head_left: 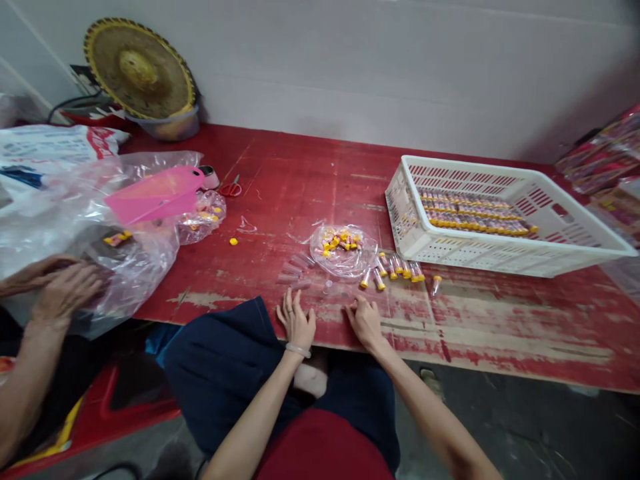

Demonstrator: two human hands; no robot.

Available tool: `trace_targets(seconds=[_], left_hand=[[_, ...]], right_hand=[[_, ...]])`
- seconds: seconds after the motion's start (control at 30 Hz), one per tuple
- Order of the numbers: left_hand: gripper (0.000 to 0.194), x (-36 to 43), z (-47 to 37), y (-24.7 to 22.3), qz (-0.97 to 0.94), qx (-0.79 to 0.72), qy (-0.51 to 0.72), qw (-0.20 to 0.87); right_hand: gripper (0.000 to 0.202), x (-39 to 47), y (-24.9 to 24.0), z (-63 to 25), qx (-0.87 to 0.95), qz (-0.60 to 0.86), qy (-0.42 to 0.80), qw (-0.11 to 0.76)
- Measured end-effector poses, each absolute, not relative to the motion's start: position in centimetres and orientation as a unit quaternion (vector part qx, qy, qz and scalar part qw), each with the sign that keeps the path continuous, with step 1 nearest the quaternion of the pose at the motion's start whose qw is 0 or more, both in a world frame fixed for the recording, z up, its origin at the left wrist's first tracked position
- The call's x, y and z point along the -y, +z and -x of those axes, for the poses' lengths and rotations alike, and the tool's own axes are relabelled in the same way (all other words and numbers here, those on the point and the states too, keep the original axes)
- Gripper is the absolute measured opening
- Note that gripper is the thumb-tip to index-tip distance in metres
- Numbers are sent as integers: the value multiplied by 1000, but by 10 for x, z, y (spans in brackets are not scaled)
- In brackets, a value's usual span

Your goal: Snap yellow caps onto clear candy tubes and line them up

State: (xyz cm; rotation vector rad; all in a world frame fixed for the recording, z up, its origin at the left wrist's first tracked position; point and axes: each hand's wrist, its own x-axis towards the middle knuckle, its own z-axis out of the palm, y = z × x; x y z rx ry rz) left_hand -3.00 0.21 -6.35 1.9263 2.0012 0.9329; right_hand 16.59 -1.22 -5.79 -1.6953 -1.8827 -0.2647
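Bag [344, 265], one, near left hand [297, 321], right hand [365, 323]; white crate [480, 252], one.

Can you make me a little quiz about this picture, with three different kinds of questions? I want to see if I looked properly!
1. Pick one: which of the person's own wrists wears the pale bracelet?
A) the right
B) the left
C) neither

2. True or false: the scissors lie on the red table, outside the white basket.

3. Fill in the missing word: the little tubes lined up in the white basket have ______ ends.

Key: 1. B; 2. True; 3. yellow
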Motion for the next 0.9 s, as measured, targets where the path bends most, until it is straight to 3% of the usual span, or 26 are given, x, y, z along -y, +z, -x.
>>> trace_targets(seconds=[0.17,0.33,0.43,0.5,0.6,0.73,0.9], left_hand=[[59,-2,31,-64,-656,-679,311,106],[53,-2,31,-64,-667,-674,298,110],[53,-3,31,-65,-667,-676,294,107],[52,-3,31,-65,-668,-677,292,105],[52,-2,31,-65,-671,-673,293,104],[50,-2,32,-65,-667,-675,302,96],[50,-4,32,-66,-670,-670,304,98]], right_hand=[[31,20,-60,-169,665,661,0,349],[44,12,-41,-180,505,677,289,451],[44,7,-18,-186,390,660,383,516],[42,8,-7,-187,407,655,356,528],[44,15,-9,-185,501,676,187,508],[34,20,-37,-182,682,637,1,359],[38,25,-52,-177,711,648,-48,268]])
